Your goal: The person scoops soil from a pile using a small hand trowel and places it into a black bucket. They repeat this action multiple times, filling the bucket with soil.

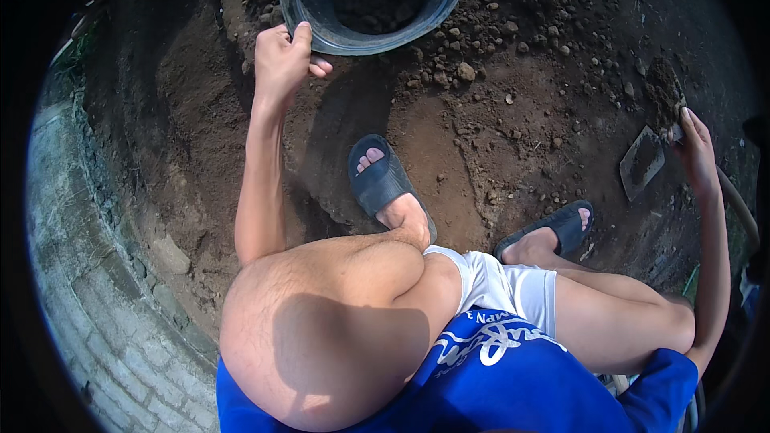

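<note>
My left hand grips the near rim of a black plastic bucket, thumb on the edge and fingers beneath it. Dark soil lies inside, mostly in shadow. Far to the right, my right hand holds a small digging tool whose blade is covered with dark, crumbly soil. A flat metal blade shows just below that hand; I cannot tell whether it belongs to the same tool. The tool's handle is hidden by my fingers.
Loose soil with small stones lies right of the bucket. My feet, in dark slide sandals, rest on bare earth. A concrete block edge curves along the left. A hose-like tube runs behind my right forearm.
</note>
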A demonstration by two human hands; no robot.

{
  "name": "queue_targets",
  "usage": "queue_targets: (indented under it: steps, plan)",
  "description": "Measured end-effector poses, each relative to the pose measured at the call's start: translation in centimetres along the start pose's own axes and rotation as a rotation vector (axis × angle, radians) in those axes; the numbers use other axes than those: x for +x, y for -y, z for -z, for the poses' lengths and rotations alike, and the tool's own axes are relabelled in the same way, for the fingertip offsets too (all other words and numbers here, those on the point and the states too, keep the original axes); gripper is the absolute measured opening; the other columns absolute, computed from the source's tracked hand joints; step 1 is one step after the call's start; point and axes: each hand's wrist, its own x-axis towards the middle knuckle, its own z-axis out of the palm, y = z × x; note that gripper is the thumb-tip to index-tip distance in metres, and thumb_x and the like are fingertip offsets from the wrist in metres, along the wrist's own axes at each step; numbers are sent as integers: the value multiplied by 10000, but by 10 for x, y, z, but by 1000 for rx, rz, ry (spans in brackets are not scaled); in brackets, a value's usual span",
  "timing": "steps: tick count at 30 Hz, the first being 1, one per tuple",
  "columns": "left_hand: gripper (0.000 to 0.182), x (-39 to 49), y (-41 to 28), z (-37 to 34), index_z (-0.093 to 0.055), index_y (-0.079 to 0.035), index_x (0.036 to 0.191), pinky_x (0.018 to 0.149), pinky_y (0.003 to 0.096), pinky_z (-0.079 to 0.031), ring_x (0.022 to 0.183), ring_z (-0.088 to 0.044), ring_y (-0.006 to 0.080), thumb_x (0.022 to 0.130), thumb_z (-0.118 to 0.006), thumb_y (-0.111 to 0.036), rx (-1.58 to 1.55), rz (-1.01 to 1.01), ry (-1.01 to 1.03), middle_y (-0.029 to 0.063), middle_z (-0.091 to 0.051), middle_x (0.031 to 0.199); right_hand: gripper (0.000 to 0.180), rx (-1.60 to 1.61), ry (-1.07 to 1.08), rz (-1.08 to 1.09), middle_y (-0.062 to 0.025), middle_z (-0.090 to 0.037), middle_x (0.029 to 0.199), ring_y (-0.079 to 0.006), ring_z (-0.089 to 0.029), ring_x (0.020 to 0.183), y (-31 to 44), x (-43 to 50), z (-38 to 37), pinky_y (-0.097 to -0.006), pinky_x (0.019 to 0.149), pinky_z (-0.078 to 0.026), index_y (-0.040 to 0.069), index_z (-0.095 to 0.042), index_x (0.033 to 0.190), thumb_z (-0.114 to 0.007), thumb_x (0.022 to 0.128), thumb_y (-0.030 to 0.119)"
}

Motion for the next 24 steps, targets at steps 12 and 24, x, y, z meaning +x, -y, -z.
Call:
queue_targets:
  steps: [12, 24]
  plan:
    - [285, 9, 72, -2, -625, 6, 985, 434, 230, -496, 496, -645, 128, 1120, -609, -244, -65, 165, 26, 104, -740, 778, 266, 200, -208, -57, 92, -669, 927, -27, -566, 807, -118, -44, 101, -247, 657, -391, 191, -637, 1246, -506, 1155, 404]
    - [271, -10, 80, -27, -631, -23, 1150, 504, 234, -553, 582, -674, 133, 1126, -598, -291, -178, 278, 74, 70, -751, 927, 409, -550, -619, -397, -83, -723, 862, -209, -678, 763, -269, -30, 153, -394, 700, -522, 31, -701, 1059, -497, 1126, 379]
